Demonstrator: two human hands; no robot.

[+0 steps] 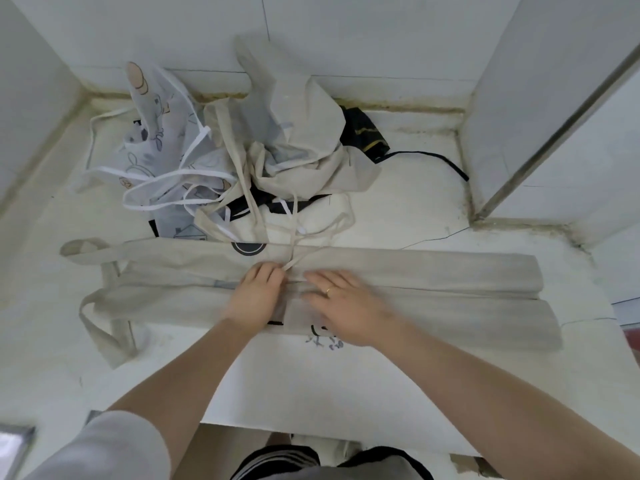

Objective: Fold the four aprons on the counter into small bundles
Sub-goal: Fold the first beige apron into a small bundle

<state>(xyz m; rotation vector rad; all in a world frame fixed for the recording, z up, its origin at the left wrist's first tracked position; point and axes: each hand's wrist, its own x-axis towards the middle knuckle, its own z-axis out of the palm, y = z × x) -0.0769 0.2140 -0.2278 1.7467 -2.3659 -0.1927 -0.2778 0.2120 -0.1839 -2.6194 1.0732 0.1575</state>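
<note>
A beige apron (433, 282) lies across the white counter (398, 202), folded lengthwise into a long narrow strip, its neck loop and straps trailing off at the left. My left hand (258, 292) sits at the strip's middle and pinches a thin beige tie strap. My right hand (343, 303), with a ring on one finger, lies flat on the strip just to the right, fingers spread. Behind the strip sits a heap of unfolded aprons: a white printed one (162, 147), a second beige one (298, 140), and a black one (363, 133) mostly buried.
White tiled walls close in the counter at the back and on both sides. A metal-edged panel (554, 112) stands at the right. A black strap (436, 159) trails from the heap toward the right wall. The counter's front edge lies just below my forearms.
</note>
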